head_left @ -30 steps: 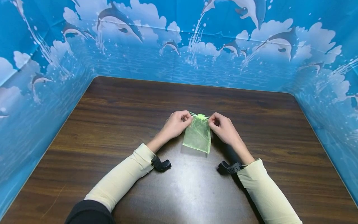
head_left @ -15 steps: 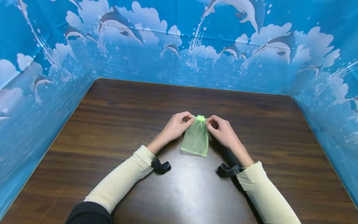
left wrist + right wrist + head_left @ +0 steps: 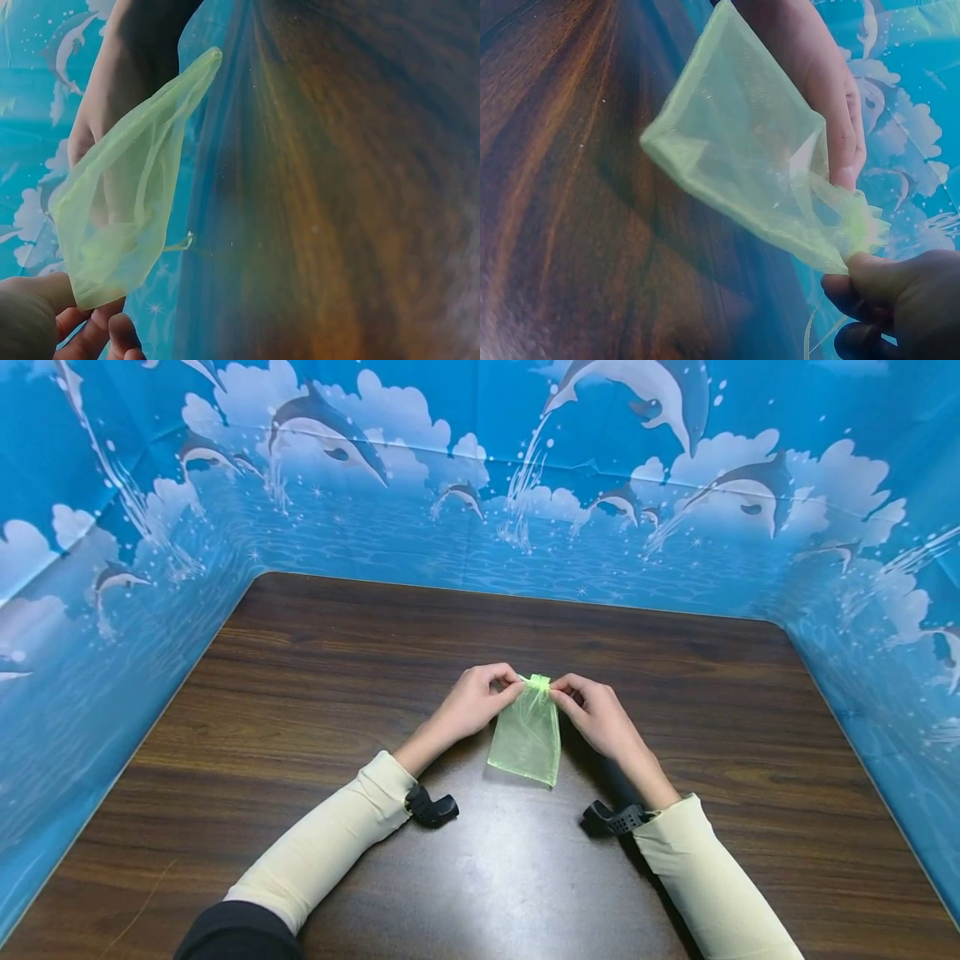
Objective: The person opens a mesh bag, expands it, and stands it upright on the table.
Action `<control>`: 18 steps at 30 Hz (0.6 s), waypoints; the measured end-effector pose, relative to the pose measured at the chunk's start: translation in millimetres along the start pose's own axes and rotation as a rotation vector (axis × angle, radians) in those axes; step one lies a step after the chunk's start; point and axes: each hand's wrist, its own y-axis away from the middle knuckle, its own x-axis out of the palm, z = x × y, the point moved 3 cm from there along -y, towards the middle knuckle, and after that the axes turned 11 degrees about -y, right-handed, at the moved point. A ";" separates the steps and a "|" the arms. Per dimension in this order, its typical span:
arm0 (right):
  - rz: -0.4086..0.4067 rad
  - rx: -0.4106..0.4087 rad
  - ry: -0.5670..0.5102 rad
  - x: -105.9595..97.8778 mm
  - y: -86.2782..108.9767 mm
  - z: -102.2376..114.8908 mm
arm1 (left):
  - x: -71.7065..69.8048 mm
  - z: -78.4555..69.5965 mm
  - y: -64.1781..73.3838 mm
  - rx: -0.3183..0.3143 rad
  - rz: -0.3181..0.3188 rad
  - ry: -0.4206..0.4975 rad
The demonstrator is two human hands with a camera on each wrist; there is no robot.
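A sheer light-green drawstring pouch (image 3: pixel 527 739) hangs bottom-down between my two hands in the head view, its top gathered into a ruffled neck. My left hand (image 3: pixel 480 697) pinches it at the left of the neck between thumb and fingers. On the opposite side, my right hand (image 3: pixel 595 714) pinches the neck's right edge. From the right wrist, the pouch (image 3: pixel 735 150) looks flat and see-through, and a thin ribbon loop (image 3: pixel 808 334) dangles under the fingers. In the left wrist view a short ribbon end (image 3: pixel 184 241) sticks out past the pouch's side.
The dark wood-grain table (image 3: pixel 337 635) spreads under both forearms, with a bright reflection near its front. Blue cloth (image 3: pixel 420 543) printed with dolphins and clouds borders the far and side edges. Black wrist mounts (image 3: pixel 431 807) sit on both wrists.
My hands have come closer together, the right shifting left onto the pouch's neck. The ribbon that showed between fingers and neck is now mostly covered. The pouch sits slightly lower in view.
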 end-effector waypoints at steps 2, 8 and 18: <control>0.005 -0.005 0.002 -0.3 -0.2 -0.1 | -0.1 -0.3 -0.1 0.004 -0.003 -0.004; 0.013 -0.004 0.021 -1.6 -1.0 0.2 | 0.0 0.0 -1.1 0.021 -0.018 -0.021; -0.032 0.027 0.007 -4.0 -0.1 -0.9 | 1.3 0.9 0.2 -0.008 -0.035 -0.060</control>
